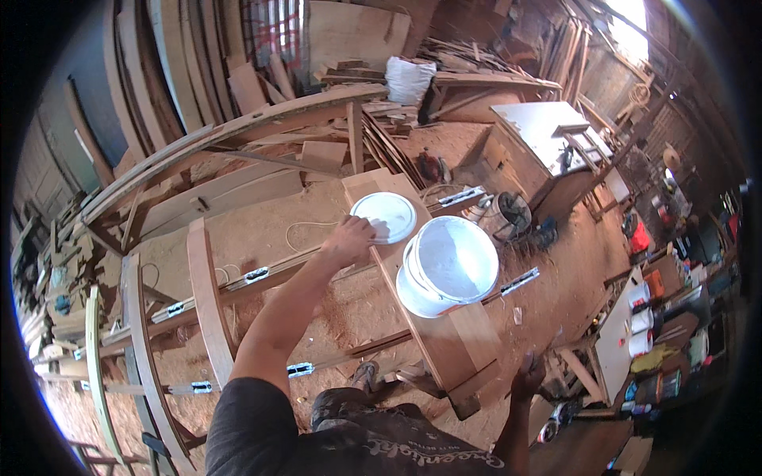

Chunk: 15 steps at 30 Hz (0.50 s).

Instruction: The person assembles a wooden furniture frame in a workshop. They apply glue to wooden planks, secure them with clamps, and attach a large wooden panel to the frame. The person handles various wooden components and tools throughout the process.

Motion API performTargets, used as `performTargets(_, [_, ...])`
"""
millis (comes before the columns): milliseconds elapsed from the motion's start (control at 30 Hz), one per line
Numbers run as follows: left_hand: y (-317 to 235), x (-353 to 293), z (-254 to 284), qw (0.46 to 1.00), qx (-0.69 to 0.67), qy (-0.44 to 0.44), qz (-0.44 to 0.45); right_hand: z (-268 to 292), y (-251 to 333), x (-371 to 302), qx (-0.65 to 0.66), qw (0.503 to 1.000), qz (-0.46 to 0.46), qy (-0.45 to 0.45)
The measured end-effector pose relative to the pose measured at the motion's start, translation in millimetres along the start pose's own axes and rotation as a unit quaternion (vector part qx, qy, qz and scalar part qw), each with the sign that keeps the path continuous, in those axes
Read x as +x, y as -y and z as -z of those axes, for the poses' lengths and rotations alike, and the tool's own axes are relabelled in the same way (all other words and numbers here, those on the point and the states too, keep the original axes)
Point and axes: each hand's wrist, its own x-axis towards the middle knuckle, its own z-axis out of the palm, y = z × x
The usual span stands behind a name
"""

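Brown wooden worktop (426, 343) with a white bucket (447, 266) on it

The worktop is long, narrow and made of wood, running from about 11 o'clock to 5 o'clock. Toward its 5 o'clock end the surface is two-toned: a darker reddish-brown strip on the 8 o'clock side and a paler one on the 3 o'clock side. The bucket stands upright across its middle, open at the top and whitish inside, hiding much of the wood beneath. At 10 o'clock from the bucket, a round white lid (385, 217) is at the worktop's far part; whether it lies flat or is slightly raised cannot be told. Bare wood shows at 6 o'clock from the bucket.
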Motion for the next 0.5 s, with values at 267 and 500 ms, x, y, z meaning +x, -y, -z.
performTargets(267, [-110.8, -3.0, 131.4, 0.963, -0.164, -0.202, -0.066, -26.0, 56.1, 54.2, 0.044, 0.998, -0.002, 0.033])
performTargets(500, [-194.5, 8.6, 170.2, 0.974, 0.024, -0.007, -0.225, -31.5, 108.3, 103.5, 0.127, 0.986, 0.107, 0.026])
